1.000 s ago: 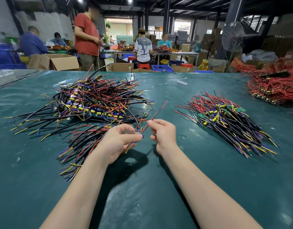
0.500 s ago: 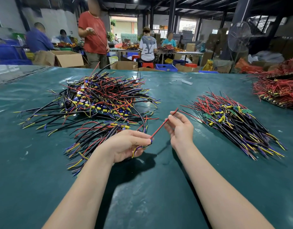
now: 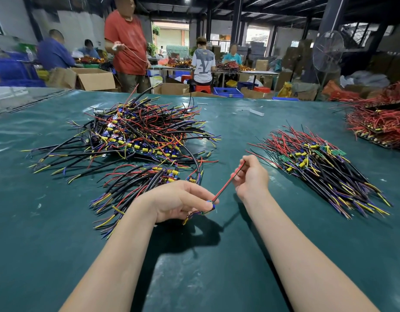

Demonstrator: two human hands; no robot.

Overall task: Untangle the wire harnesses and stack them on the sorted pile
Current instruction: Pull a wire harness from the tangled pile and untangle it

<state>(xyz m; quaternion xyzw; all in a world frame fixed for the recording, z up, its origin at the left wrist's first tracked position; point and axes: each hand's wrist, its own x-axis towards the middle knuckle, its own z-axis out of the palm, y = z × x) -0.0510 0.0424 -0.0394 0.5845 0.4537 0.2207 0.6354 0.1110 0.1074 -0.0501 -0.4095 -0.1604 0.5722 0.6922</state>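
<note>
Inspector: Grip noted. Your left hand (image 3: pixel 178 199) pinches the small board end of one harness (image 3: pixel 208 207) between thumb and fingertips. Your right hand (image 3: pixel 250 174) pinches the red wire (image 3: pixel 227 183) of that harness, which runs taut between both hands, above the green table cover (image 3: pixel 217 266).

Operator: And around it?

Inspector: Just beyond your left hand, a small tangled bunch (image 3: pixel 138 188) lies on the cover; whether it touches the held harness, I cannot tell. Beyond that bunch sits the large tangled heap (image 3: pixel 145 134). To the right of your right hand, apart from it, lies the sorted pile (image 3: pixel 318 167), wires roughly aligned.

Operator: Farther off?

Inspector: Past the sorted pile, at the right edge, a heap of red wires (image 3: pixel 379 122). Behind the table, a person in a red shirt (image 3: pixel 127 46) stands near an open cardboard box (image 3: pixel 93 78); a standing fan (image 3: pixel 327 51) is off to the right.
</note>
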